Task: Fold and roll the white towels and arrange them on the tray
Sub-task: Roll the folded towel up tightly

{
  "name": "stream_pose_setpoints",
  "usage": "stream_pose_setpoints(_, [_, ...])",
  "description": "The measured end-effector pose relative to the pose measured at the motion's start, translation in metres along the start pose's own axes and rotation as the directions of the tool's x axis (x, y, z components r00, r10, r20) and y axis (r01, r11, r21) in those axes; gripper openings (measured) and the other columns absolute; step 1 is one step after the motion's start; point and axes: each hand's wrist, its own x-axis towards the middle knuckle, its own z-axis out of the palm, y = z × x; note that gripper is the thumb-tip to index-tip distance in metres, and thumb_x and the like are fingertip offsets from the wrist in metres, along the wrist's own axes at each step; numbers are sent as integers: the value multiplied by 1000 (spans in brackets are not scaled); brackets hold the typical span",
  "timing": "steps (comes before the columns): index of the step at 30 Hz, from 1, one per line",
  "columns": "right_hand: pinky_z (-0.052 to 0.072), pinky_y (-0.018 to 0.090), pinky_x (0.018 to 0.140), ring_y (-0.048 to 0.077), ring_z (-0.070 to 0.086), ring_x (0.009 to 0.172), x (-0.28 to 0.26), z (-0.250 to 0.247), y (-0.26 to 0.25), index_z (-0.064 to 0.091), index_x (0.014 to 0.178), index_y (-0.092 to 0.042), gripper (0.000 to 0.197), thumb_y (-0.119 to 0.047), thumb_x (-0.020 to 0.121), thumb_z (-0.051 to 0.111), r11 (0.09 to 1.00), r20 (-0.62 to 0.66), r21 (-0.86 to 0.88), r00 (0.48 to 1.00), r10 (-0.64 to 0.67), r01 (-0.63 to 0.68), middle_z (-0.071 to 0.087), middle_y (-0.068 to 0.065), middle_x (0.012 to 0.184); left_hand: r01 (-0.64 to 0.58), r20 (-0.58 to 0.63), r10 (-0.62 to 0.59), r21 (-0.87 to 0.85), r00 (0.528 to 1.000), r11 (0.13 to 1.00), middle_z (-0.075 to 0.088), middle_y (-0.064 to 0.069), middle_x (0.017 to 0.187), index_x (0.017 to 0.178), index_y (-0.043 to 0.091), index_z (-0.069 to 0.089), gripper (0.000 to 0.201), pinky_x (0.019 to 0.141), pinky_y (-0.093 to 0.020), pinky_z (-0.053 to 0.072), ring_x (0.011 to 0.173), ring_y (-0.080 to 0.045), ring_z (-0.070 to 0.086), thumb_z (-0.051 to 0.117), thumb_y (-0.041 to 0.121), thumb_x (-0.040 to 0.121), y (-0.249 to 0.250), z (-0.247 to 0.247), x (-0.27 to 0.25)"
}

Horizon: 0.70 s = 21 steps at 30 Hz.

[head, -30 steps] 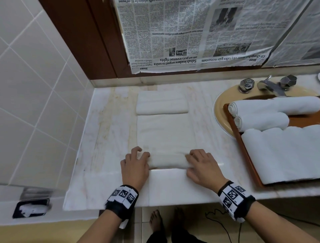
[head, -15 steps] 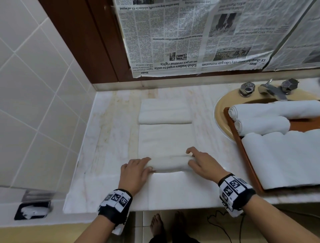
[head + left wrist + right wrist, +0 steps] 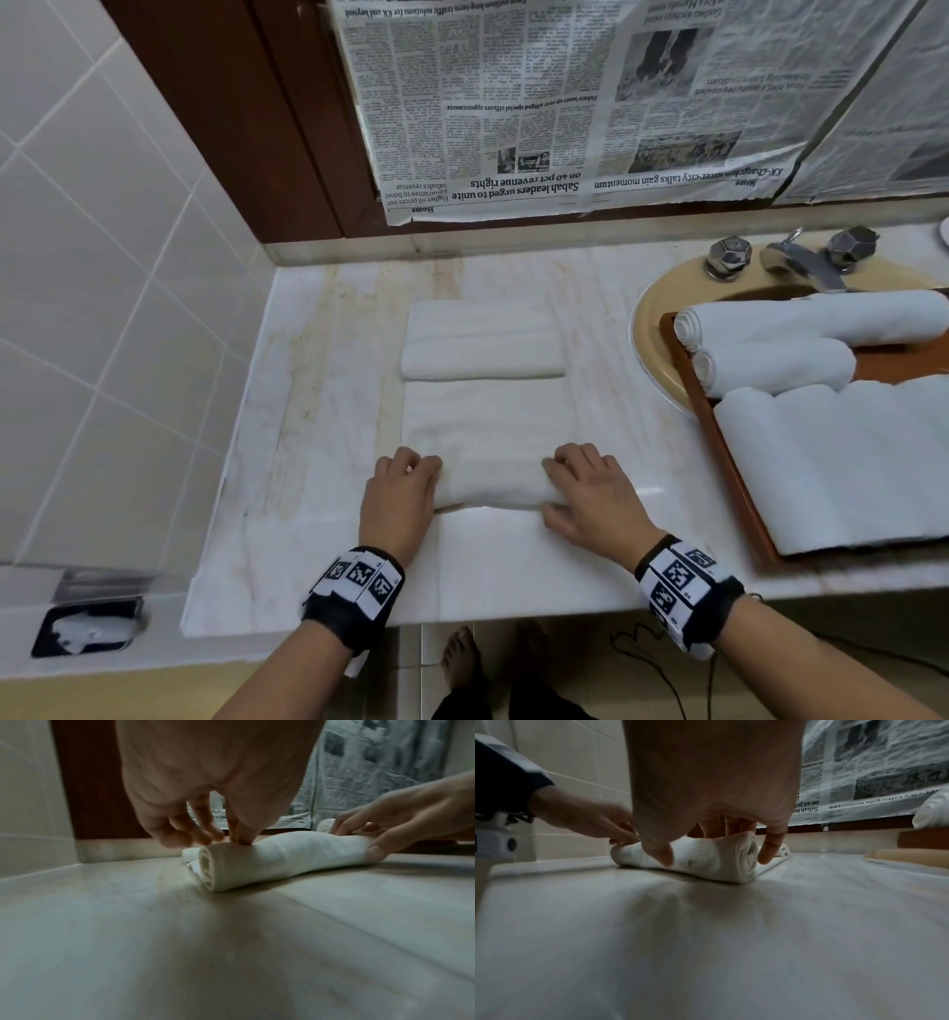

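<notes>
1. The marble counter [image 3: 308, 462] is the landmark: a long folded white towel [image 3: 488, 421] lies flat on it, left of the wooden tray [image 3: 719, 452], which sits over the yellow sink [image 3: 647, 339].
2. The tray holds two rolled towels [image 3: 770, 367] and a row of others [image 3: 842, 462] near the counter's front edge; a separate folded towel [image 3: 482, 342] waits nearer the counter's back wall.
3. The step in hand looks like rolling: the towel's near end is wound into a roll [image 3: 490, 485], with flat length left beyond it.
4. The next move probably calls for even forward pressure from both ends, so the spiral stays straight.
5. The left hand [image 3: 398, 493] arches over the roll's left end, fingers curled, their tips pressing its top.
6. The right hand [image 3: 595, 496] clasps the right end, thumb on the near face, fingers over the top.
</notes>
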Motion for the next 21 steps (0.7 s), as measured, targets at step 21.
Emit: stream_pose_setpoints(21, [45, 38, 74, 25, 58, 84, 23, 1, -14, 64, 100, -17, 28, -3, 75, 66, 991, -180, 131, 983, 15, 9, 60, 1, 99, 165, 188, -128, -197, 974, 966, 54, 8, 123, 122, 35, 61, 30, 90, -38, 44, 111, -17, 54, 52, 49, 98, -6, -8, 7])
